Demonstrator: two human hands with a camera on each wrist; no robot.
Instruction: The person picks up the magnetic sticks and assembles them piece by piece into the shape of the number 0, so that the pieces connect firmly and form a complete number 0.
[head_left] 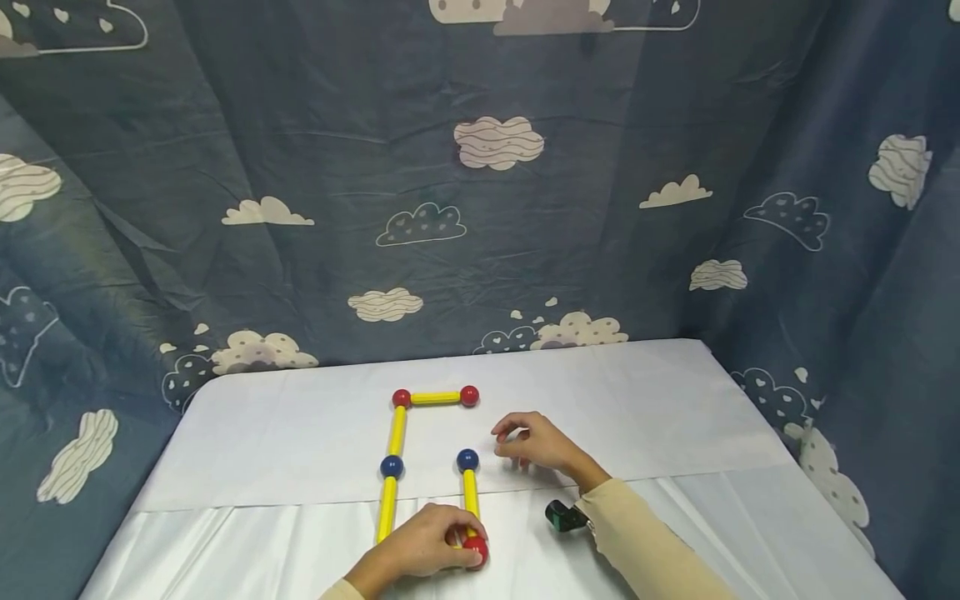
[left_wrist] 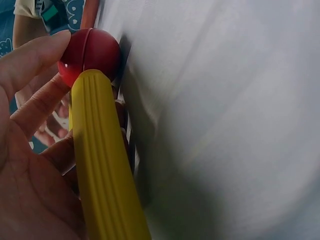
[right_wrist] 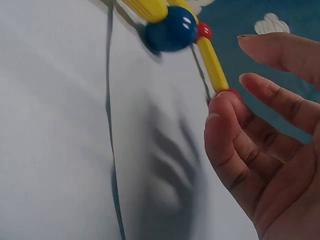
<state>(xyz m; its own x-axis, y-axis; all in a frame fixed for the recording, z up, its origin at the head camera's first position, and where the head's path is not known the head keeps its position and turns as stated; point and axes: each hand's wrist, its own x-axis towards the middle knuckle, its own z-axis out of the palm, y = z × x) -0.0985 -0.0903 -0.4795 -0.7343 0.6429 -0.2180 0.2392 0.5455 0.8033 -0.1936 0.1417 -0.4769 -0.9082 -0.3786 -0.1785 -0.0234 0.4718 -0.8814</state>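
Observation:
With thumb and fingers my left hand (head_left: 423, 543) grips a red ball (head_left: 476, 552) at the near right corner of a ball-and-rod frame. A ribbed yellow rod (left_wrist: 105, 155) runs from that ball along the palm in the left wrist view. Another yellow rod (head_left: 470, 492) leads away from the ball to a blue ball (head_left: 467, 459). Just right of this blue ball hovers my right hand (head_left: 542, 443), fingers loosely bent and holding nothing. Its shadow falls on the cloth in the right wrist view. The near left part of the frame is hidden behind my left hand.
The frame's left side has yellow rods (head_left: 397, 431) joined at a second blue ball (head_left: 392, 467). At the far end, a yellow rod (head_left: 435, 398) links two red balls (head_left: 469, 396). White cloth (head_left: 300, 442) covers the table; a cloud-patterned curtain (head_left: 585, 208) hangs behind.

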